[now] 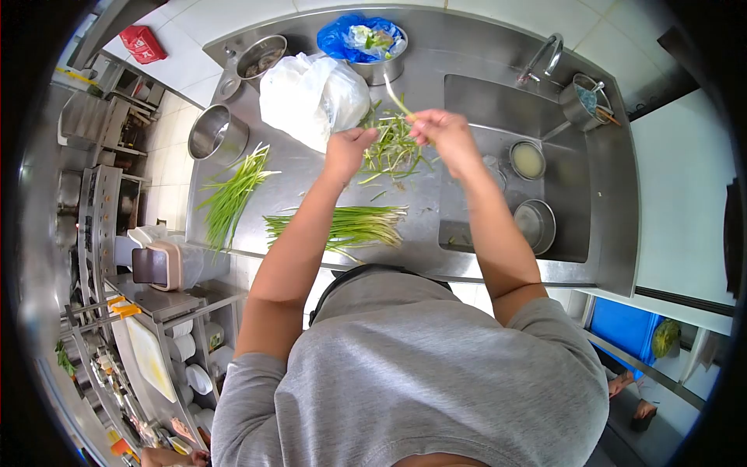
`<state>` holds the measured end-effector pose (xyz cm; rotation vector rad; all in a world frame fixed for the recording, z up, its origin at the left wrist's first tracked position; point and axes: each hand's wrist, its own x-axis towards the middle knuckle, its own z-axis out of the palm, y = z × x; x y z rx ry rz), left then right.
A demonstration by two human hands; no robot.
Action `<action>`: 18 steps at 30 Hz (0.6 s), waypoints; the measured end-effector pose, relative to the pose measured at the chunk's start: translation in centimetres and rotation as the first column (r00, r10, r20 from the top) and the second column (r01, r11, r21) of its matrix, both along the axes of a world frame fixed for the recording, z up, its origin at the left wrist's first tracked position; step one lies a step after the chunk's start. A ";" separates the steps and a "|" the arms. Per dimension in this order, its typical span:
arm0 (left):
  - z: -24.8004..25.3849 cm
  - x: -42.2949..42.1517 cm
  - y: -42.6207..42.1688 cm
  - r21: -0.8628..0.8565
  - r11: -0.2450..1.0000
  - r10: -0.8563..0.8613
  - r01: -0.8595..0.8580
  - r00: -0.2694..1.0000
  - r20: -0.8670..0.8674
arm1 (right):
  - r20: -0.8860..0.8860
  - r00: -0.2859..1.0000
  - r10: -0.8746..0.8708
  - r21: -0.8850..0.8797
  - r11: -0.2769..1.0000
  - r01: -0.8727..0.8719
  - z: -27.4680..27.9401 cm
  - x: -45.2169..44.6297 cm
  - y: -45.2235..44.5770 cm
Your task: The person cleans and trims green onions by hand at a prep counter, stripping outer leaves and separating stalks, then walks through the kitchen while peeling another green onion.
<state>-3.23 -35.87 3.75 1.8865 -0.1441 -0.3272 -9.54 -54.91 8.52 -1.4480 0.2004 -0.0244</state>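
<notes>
My right hand pinches a single scallion that stands tilted, its white end up. Beside the white plastic bag, my left hand has its fingers curled closed; whatever is in them is hidden. Between and beneath both hands lies a loose heap of green scallion trimmings on the steel counter. A thick bundle of scallions rests along the counter's front edge, partly behind my left forearm. Farther left, a second bunch of scallions lies with its green tips toward the front.
A steel pot lined with a blue bag stands at the back. To the left are an empty-looking steel pot and a pot with dark contents. On the right, the sink holds a bowl of cloudy liquid under the faucet.
</notes>
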 end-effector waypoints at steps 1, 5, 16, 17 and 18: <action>1.4 -0.7 -1.1 -0.162 0.987 0.009 -0.012 1.000 -0.019 | -0.013 1.000 -0.007 0.021 1.000 0.007 -0.6 0.1 0.5; 5.3 -2.3 -3.0 -0.493 0.870 -0.041 -0.017 0.994 -0.105 | -0.031 0.999 -0.015 0.087 0.996 0.017 -1.2 -0.2 2.5; 8.1 1.7 1.5 -0.624 0.739 0.286 -0.253 0.957 -0.048 | -0.084 0.989 0.120 -0.030 0.992 -0.123 1.0 -1.9 0.8; 8.5 2.4 2.5 -0.642 0.716 0.329 -0.273 0.944 -0.035 | -0.076 0.992 0.105 -0.016 0.994 -0.107 0.8 -2.1 0.2; 8.9 2.8 3.4 -0.634 0.730 0.317 -0.256 0.948 -0.018 | -0.071 0.993 0.091 -0.002 0.996 -0.091 0.6 -2.3 -0.3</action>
